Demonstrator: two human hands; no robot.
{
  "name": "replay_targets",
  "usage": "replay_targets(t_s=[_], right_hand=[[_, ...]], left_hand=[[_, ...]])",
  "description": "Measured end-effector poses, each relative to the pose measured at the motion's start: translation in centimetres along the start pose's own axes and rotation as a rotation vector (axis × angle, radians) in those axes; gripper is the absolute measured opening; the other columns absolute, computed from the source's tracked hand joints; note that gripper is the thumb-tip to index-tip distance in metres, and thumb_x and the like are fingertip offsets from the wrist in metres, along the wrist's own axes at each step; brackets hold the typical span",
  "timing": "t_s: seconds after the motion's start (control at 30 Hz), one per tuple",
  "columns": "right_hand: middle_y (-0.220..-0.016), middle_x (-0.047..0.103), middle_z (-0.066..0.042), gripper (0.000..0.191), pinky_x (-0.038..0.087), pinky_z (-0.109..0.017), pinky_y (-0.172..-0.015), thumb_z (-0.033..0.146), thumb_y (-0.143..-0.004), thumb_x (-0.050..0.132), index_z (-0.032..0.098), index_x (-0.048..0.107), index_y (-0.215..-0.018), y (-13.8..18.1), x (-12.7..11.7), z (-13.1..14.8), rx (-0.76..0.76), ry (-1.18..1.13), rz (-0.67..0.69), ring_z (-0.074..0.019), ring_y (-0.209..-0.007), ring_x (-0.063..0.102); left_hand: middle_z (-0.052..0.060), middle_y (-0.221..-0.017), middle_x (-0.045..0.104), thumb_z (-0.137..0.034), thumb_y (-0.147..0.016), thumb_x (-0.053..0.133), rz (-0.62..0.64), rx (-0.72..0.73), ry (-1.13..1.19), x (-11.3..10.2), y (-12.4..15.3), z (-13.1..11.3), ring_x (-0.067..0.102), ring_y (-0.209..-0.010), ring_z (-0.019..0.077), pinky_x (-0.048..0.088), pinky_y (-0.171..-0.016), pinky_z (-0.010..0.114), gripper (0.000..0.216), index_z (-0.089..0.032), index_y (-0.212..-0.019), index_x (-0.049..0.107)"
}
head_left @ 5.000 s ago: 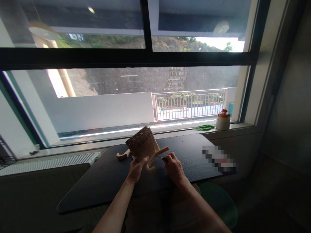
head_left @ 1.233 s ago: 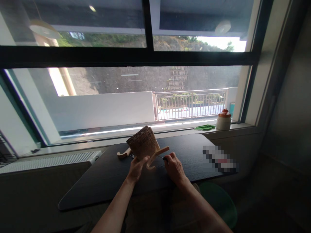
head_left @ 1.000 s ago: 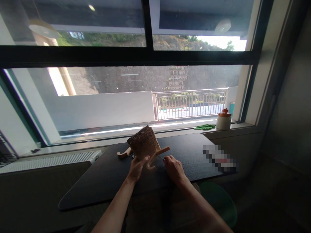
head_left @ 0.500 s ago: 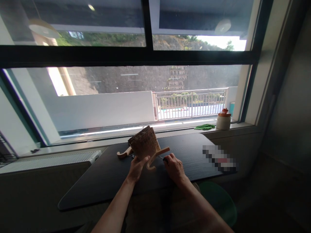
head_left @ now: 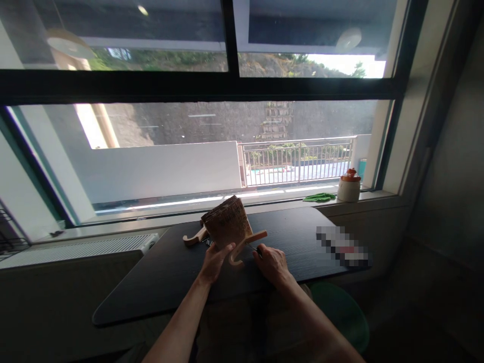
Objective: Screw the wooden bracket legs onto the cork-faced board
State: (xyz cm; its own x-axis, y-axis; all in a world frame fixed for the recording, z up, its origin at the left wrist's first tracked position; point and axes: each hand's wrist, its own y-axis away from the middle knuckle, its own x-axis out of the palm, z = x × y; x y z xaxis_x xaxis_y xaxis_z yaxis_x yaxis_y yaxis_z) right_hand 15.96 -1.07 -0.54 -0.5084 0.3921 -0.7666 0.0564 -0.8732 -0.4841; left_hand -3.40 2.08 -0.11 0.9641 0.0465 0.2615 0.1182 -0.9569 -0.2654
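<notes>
A rough brown, bark-covered wooden block [head_left: 228,222] is held tilted over the dark table by my left hand [head_left: 214,262], its fingers wrapped around the lower side. Against the block's right side sits a pale curved wooden piece [head_left: 238,252] with a straight bar [head_left: 257,236] across its top. My right hand [head_left: 273,263] is closed around the dark handle of a screwdriver [head_left: 259,250]; its thin shaft points at the wooden piece, and whether the tip touches is too small to tell. Another curved wooden piece [head_left: 193,238] shows at the block's left, near small dark bits [head_left: 208,242].
The black table [head_left: 151,287] stands against a windowsill holding a green cloth [head_left: 319,197] and a cream jar with an orange lid [head_left: 349,186]. A blurred-out item [head_left: 344,247] lies at the table's right. A radiator [head_left: 83,252] is at left, a green stool [head_left: 340,315] below right.
The block and its curved wooden piece have shifted slightly right. My right hand has turned a little around the screwdriver, and both hands keep their grip.
</notes>
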Motion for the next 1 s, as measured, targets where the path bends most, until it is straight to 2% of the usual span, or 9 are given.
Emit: replay_targets(t_s=[0.13,0.23,0.37,0.53,0.73,1.0], right_hand=[[-0.068,0.068,-0.005,0.026,0.038,-0.027,-0.065,0.043,-0.084,0.051,0.021,0.062,-0.075,0.0,0.4,-0.3,0.071,-0.088,-0.041,-0.0205,-0.07,0.065],[-0.071,0.069,-0.004,0.025,0.04,-0.029,-0.067,0.044,-0.083,0.052,0.022,0.063,-0.086,-0.3,0.4,-0.7,0.128,-0.199,-0.109,-0.0212,-0.072,0.065],[-0.087,0.07,-0.005,0.038,0.046,-0.029,-0.07,0.048,-0.084,0.051,0.02,0.06,-0.109,-0.9,-0.1,-1.5,0.151,-0.402,-0.198,-0.0206,-0.081,0.065],[-0.085,0.067,-0.003,0.029,0.05,-0.029,-0.072,0.04,-0.09,0.05,0.015,0.063,-0.096,-1.3,-0.1,-2.3,0.08,-0.594,-0.189,-0.0153,-0.077,0.063],[-0.095,0.062,-0.003,0.025,0.052,-0.033,-0.072,0.035,-0.091,0.053,0.014,0.059,-0.102,-1.2,0.6,-2.6,0.083,-0.637,-0.172,-0.0146,-0.08,0.061],[-0.097,0.062,-0.004,0.025,0.052,-0.033,-0.073,0.035,-0.091,0.053,0.014,0.059,-0.103,-1.1,0.8,-2.7,0.098,-0.613,-0.165,-0.0147,-0.081,0.061]], left_hand=[[0.007,-0.098,0.07,-0.034,-0.059,0.08,-0.06,0.015,0.026,0.1,0.0,-0.1,0.066,-0.085,0.0219,0.049,-0.077,0.033,0.048,-0.016,-0.101,0.065],[0.007,-0.101,0.07,-0.037,-0.066,0.075,-0.075,-0.002,0.032,0.2,0.0,-0.5,0.066,-0.086,0.0215,0.05,-0.076,0.034,0.045,-0.018,-0.105,0.063],[0.009,-0.101,0.07,-0.036,-0.068,0.074,-0.001,-0.055,-0.004,0.5,0.4,-1.1,0.067,-0.085,0.0248,0.051,-0.074,0.036,0.042,-0.018,-0.104,0.065],[0.011,-0.108,0.068,-0.035,-0.069,0.074,0.079,-0.08,-0.057,1.1,1.1,-1.9,0.065,-0.094,0.0276,0.051,-0.079,0.036,0.044,-0.016,-0.107,0.065],[0.009,-0.109,0.068,-0.034,-0.068,0.075,0.076,-0.088,-0.092,1.3,0.9,-2.4,0.065,-0.096,0.0265,0.051,-0.079,0.034,0.046,-0.018,-0.11,0.064],[0.01,-0.108,0.069,-0.036,-0.067,0.075,0.072,-0.087,-0.117,1.0,0.9,-2.4,0.064,-0.098,0.0287,0.051,-0.078,0.034,0.046,-0.017,-0.107,0.065]])
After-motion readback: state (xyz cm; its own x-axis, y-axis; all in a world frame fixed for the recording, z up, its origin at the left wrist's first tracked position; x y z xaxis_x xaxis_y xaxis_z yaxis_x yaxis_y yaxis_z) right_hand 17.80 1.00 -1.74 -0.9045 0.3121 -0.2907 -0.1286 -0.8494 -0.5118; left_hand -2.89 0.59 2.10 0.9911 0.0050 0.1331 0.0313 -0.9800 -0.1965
